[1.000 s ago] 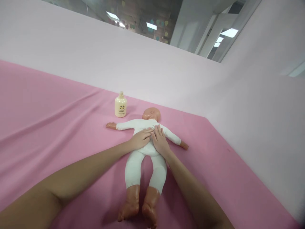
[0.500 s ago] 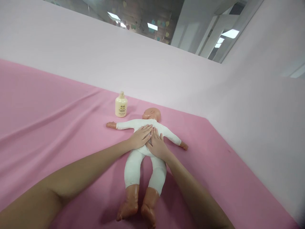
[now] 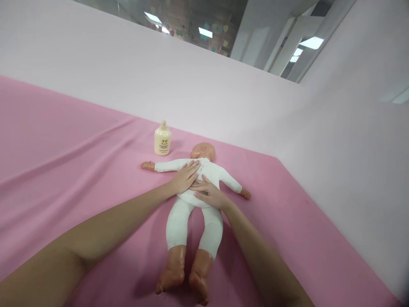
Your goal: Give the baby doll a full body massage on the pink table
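A baby doll (image 3: 179, 224) with a white cloth body lies on the pink sheet, arms spread and feet towards me. Its head is turned to the left. My left hand (image 3: 185, 177) rests flat on the left side of the doll's torso, fingers stretched towards the upper chest. Lower on the torso lies my right hand (image 3: 209, 192), its fingers extended and pointing left across the belly. The fingertips of the right hand come close to or touch the left hand; I cannot tell which. Neither hand grips anything.
A cream-coloured bottle (image 3: 162, 140) with a dark printed label stands upright beyond the doll's outstretched left-side arm. The pink sheet (image 3: 79, 170) has creases on the left. A pale wall (image 3: 204, 94) rises behind it, with a window or mirror (image 3: 191, 21) above.
My right hand has turned from pointing up the chest to pointing left across the belly. My left hand has shifted slightly up and left on the torso. The bottle stays put.
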Demonstrator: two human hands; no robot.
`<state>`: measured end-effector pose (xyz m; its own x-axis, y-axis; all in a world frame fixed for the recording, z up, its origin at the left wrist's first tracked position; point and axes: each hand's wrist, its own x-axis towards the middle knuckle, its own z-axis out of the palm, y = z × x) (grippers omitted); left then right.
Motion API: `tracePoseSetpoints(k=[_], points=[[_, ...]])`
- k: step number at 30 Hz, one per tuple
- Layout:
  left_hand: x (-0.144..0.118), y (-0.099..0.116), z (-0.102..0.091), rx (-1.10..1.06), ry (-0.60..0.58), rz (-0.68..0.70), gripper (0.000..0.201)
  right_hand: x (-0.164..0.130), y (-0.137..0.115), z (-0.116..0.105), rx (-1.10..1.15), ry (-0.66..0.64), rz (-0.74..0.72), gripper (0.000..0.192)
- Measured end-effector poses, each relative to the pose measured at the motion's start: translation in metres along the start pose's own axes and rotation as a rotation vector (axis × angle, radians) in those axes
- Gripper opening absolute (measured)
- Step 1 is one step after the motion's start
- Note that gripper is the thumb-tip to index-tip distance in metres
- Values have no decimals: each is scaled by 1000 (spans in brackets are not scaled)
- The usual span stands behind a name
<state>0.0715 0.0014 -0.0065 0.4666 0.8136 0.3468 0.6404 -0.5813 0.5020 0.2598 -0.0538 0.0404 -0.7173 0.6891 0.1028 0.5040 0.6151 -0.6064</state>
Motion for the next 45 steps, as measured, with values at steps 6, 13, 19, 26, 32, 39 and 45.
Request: tracePoseSetpoints(k=[6, 13, 19, 26, 32, 39, 45], points=[[2, -7, 8, 39, 46, -49, 60, -1, 6, -7, 282, 14, 18, 49], [3, -13, 12, 51, 106, -168, 64, -4, 8, -11, 543, 118, 21, 57], [2, -14, 10, 66, 114, -169, 63, -2, 19, -1, 360, 409, 149, 35], [0, -9, 10, 153, 86, -100, 61, 2, 34, 1, -204, 327, 98, 53], [-1, -5, 7, 169, 45, 17, 60, 8, 42, 1, -246, 279, 239, 61], [-1, 1, -2, 113, -82, 185, 56, 12, 55, 5, -176, 411, 408, 70], [0, -1, -1, 57, -66, 166, 55, 9, 43, 18, -213, 427, 557, 75]])
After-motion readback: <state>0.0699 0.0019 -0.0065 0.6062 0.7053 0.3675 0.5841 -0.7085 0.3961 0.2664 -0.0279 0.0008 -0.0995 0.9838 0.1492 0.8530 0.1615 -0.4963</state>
